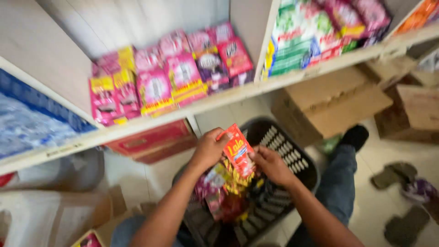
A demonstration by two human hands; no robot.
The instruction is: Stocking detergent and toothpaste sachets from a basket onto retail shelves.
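Note:
Both hands are over a dark plastic basket [297, 158] on the floor below a shelf. My left hand [209, 148] grips the top of a red snack packet [238, 151], which is part of a hanging strip of packets. My right hand [271, 164] holds the same packet at its lower right side. More packets in pink, yellow and red [219, 192] trail down from it into the basket.
A white shelf [192, 107] above holds rows of pink sachets [155, 87] and green and pink packs [302, 41]. Cardboard boxes [329, 107] stand on the tiled floor at right, a red box [151, 142] under the shelf, and sandals [398, 176] at far right.

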